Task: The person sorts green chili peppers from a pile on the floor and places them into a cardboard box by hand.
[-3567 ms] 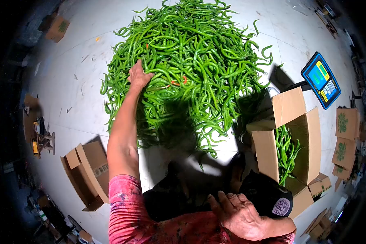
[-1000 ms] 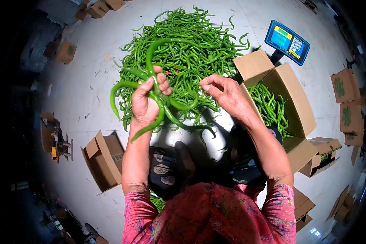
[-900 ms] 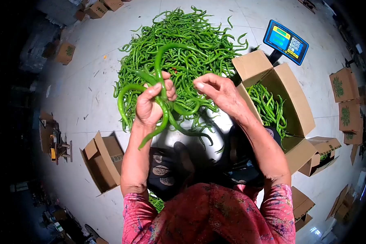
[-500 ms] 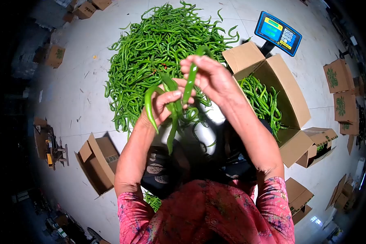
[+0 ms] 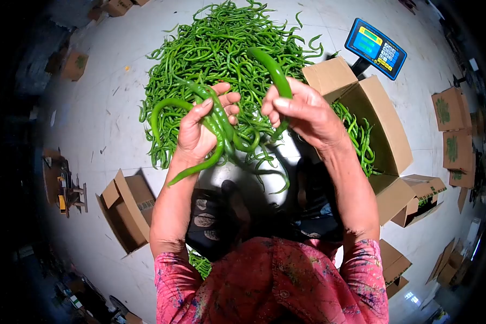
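Head view: apart from each other, my left hand [image 5: 196, 134] thumbs several peppers [image 5: 220, 114] against its palm and my right hand [image 5: 312, 114] pinches one curved pepper [image 5: 274, 69], the pile [image 5: 227, 40] beyond both, each likely light, slick, snappable, best gripped mid-length.

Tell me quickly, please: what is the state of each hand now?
Left hand: loosely curled, holding several long, curved green peppers.
Right hand: closed, holding one thick, curved green pepper.

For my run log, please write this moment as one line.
left hand: holds several green peppers | right hand: holds one green pepper | pepper pile: on floor
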A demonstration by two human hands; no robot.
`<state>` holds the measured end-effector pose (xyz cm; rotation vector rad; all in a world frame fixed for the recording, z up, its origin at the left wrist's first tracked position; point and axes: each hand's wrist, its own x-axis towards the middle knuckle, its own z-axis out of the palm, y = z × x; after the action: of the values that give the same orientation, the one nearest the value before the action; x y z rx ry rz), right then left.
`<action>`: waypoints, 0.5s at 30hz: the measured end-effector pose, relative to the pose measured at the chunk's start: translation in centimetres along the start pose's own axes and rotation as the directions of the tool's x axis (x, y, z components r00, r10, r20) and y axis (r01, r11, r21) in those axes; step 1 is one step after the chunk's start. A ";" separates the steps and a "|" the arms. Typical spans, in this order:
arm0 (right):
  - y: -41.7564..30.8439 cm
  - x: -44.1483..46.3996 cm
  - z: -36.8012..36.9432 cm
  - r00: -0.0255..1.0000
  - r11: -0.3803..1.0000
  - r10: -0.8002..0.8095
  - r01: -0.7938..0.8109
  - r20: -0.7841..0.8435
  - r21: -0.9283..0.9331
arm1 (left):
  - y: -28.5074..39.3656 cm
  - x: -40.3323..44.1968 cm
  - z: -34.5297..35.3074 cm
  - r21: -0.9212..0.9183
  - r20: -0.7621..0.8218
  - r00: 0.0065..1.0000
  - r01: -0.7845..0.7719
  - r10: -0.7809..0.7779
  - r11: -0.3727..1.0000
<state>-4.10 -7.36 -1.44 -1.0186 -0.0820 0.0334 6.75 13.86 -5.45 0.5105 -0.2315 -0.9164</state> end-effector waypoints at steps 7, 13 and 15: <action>0.9 -0.2 1.2 0.983 0.962 0.163 -0.178 -0.089 -0.208 | -0.2 0.4 -1.2 0.194 -0.129 0.991 -0.008 0.034 0.981; 2.2 0.4 0.2 0.911 0.995 0.070 -0.090 -0.407 -0.030 | -0.7 0.4 -1.5 0.331 -0.469 0.882 0.117 0.056 0.937; 1.9 0.3 0.0 0.878 0.998 0.017 -0.042 -0.478 -0.042 | -0.6 0.4 -2.3 0.314 -0.496 0.865 0.093 0.079 0.945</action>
<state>-3.76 -6.38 -3.05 -1.0544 0.3881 -0.1947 7.49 14.00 -7.71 1.0450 0.1007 -0.7214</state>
